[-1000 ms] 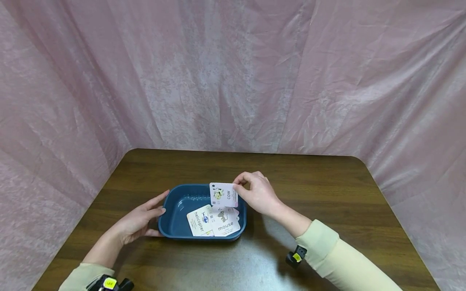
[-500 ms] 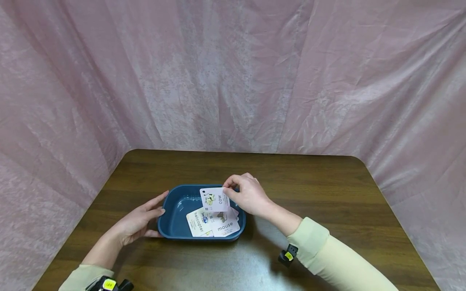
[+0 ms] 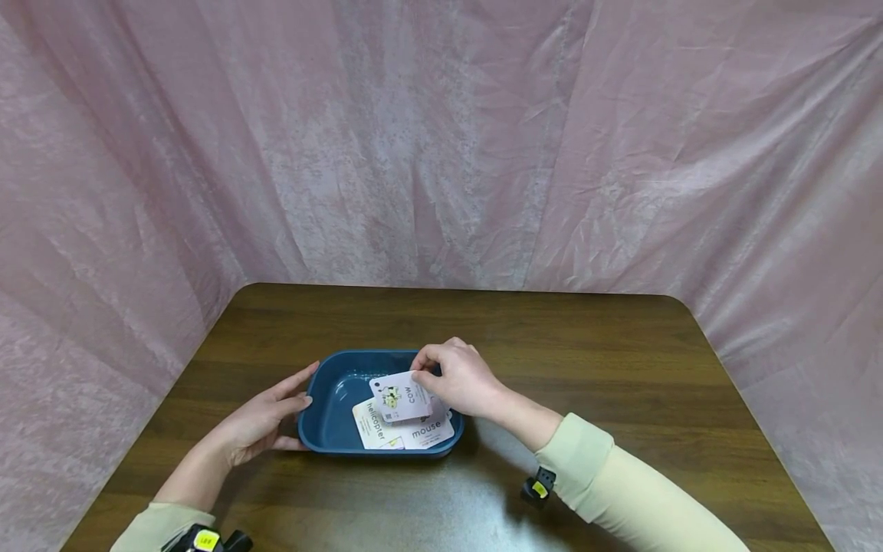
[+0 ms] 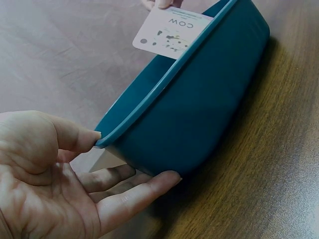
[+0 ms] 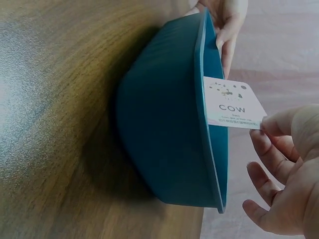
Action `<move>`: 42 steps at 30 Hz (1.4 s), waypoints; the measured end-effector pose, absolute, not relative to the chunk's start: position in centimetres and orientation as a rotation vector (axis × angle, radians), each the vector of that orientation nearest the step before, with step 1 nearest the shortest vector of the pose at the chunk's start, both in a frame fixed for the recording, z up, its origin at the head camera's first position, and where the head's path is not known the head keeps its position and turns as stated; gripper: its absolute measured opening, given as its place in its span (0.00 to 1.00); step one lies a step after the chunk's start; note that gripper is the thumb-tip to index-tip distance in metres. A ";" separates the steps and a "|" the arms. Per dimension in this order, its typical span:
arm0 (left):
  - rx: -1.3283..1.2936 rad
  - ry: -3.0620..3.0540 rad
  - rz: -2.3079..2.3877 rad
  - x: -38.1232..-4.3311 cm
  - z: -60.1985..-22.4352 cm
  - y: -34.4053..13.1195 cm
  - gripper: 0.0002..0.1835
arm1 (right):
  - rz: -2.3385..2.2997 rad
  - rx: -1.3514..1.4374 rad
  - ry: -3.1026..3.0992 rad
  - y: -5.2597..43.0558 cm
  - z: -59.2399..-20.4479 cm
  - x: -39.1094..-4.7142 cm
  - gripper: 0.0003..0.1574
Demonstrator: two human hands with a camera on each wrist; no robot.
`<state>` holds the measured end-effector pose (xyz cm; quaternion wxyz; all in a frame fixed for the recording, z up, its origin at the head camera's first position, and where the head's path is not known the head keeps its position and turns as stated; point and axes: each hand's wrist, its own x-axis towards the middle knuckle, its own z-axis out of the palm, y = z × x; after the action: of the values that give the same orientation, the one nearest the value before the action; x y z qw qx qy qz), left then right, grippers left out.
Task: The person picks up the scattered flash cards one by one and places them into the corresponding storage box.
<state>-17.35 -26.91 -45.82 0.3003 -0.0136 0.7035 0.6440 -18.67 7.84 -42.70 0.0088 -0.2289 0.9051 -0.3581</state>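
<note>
My right hand [image 3: 464, 379] pinches the cow card [image 3: 400, 396] at its corner between thumb and fingers. In the right wrist view the card [image 5: 232, 105] slants down past the rim into a blue plastic tub [image 3: 331, 437]. Below it in the tub lie a helicopter card [image 3: 373, 434] and a mouse card [image 3: 436, 431], overlapping each other and partly hidden. At the tub's left end rests my left hand [image 3: 258, 425]. In the left wrist view its thumb touches the rim and its fairly straight fingers [image 4: 134, 199] lie against the tub's lower outside.
The tub stands on a brown wooden table [image 3: 572, 337]. Pink velvety curtains [image 3: 428, 153] hang behind the table and on both sides. A black device with a yellow label [image 3: 538, 488] is strapped to the right wrist, and a similar device [image 3: 207, 539] to the left.
My right hand has moved left and nearer with the cow card, lowering and turning it over the helicopter and mouse cards. The left hand and the tub have stayed almost still.
</note>
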 end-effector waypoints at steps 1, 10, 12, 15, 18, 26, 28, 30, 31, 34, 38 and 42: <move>-0.034 1.867 1.710 -17.3 -45.8 -26.9 0.37 | -1.103 -0.720 2.829 7.8 -42.7 -18.6 0.03; -0.036 1.863 1.712 -17.3 -45.8 -26.9 0.37 | -0.993 -0.773 2.815 7.0 -42.9 -18.4 0.02; -0.043 1.865 1.712 -17.3 -45.8 -27.0 0.37 | -0.979 -0.781 2.805 6.8 -42.9 -18.3 0.02; -0.043 1.865 1.713 -17.4 -45.8 -27.0 0.37 | -0.951 -0.792 2.806 6.6 -43.0 -18.3 0.03; -0.034 1.859 1.715 -17.3 -45.8 -27.0 0.37 | -0.919 -0.801 2.817 6.3 -43.2 -18.3 0.03; -0.023 1.856 1.714 -17.2 -45.8 -27.0 0.37 | -0.864 -0.829 2.813 5.9 -43.4 -18.2 0.03; -0.020 1.858 1.712 -17.2 -45.8 -27.0 0.37 | -0.858 -0.829 2.810 5.8 -43.4 -18.2 0.03; -0.017 1.859 1.711 -17.2 -45.8 -27.0 0.37 | -0.849 -0.831 2.812 5.8 -43.4 -18.2 0.03; -0.017 1.859 1.711 -17.2 -45.8 -27.0 0.37 | -0.845 -0.834 2.814 5.7 -43.5 -18.2 0.03; -0.018 1.856 1.713 -17.1 -45.8 -27.0 0.37 | -0.832 -0.842 2.822 5.7 -43.6 -18.2 0.03; -0.018 1.855 1.712 -17.1 -45.8 -27.0 0.37 | -0.804 -0.849 2.849 5.9 -43.7 -18.1 0.08; -0.018 1.857 1.710 -17.1 -45.8 -27.0 0.37 | -0.809 -0.829 2.864 6.2 -43.7 -18.1 0.11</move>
<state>-17.12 -27.03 -45.78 0.3034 -0.0066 0.7009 0.6455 -18.10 6.18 -43.70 0.0260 -0.2682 0.9268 -0.2617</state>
